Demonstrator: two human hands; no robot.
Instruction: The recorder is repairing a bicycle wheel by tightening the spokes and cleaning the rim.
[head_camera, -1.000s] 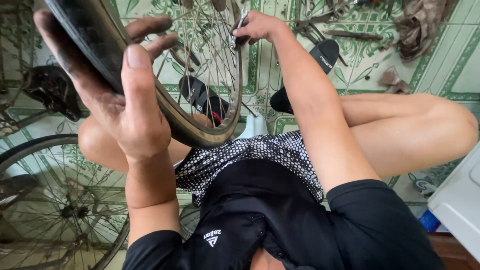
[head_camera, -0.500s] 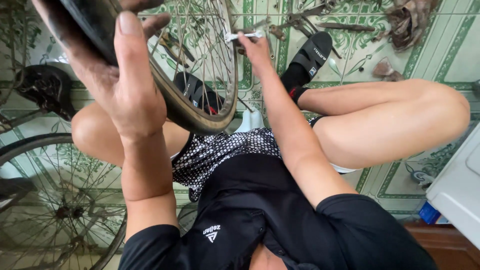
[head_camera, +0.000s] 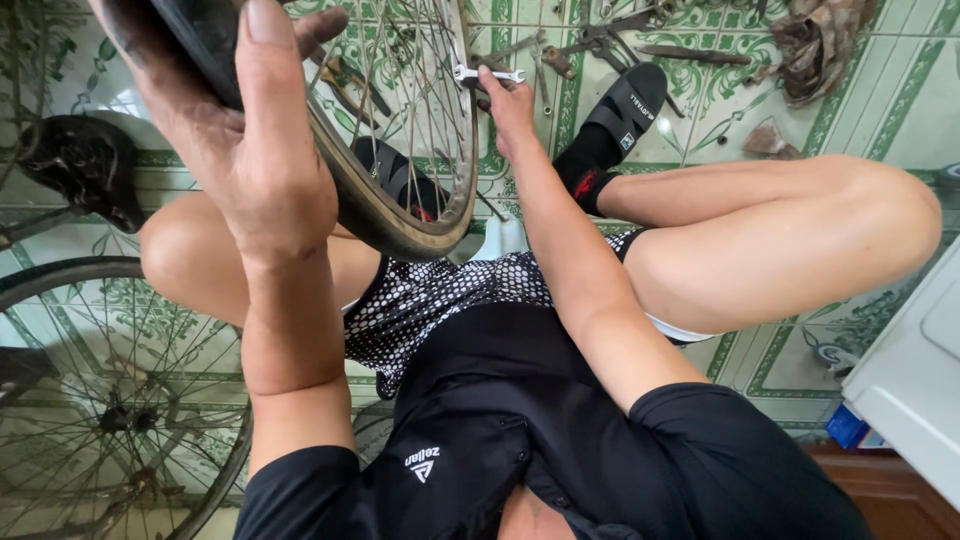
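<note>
Two wheels in my view: one spoked wheel (head_camera: 400, 150) raised up front, my left hand (head_camera: 240, 150) clenched around its black tyre (head_camera: 190, 40); a second wheel (head_camera: 110, 400) lies lower left. My right hand (head_camera: 510, 105) pinches one silver wrench (head_camera: 487, 73) over the tiled floor (head_camera: 900, 110). Several more tools (head_camera: 610, 35) lie beyond.

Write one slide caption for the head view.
Left hand grips a bicycle wheel; right hand holds a small wrench.

second bicycle wheel (head_camera: 110, 420), crumpled rag (head_camera: 815, 45), saddle (head_camera: 80, 165)
</note>
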